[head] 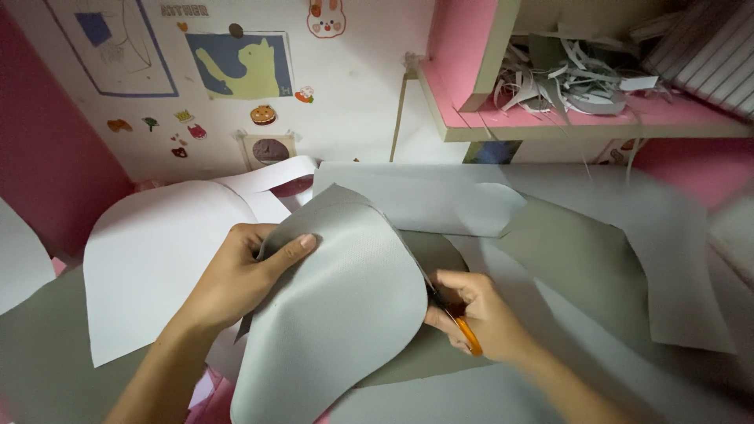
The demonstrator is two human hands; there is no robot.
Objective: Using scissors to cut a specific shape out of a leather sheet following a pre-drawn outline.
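Observation:
My left hand [239,273] pinches the upper edge of a rounded grey sheet of material [338,314], thumb on top, lifting it up from the surface. My right hand [475,314] grips orange-handled scissors [463,328] whose blades meet the right edge of the same grey sheet. The blades are mostly hidden by the sheet and my fingers. The darker grey sheet [581,259] that this piece comes from lies under and to the right of my right hand.
A white arched paper piece [149,259] lies at the left, more pale sheets [424,200] behind. A pink shelf [565,118] at the upper right holds several grey offcut strips. The wall behind carries stickers and pictures.

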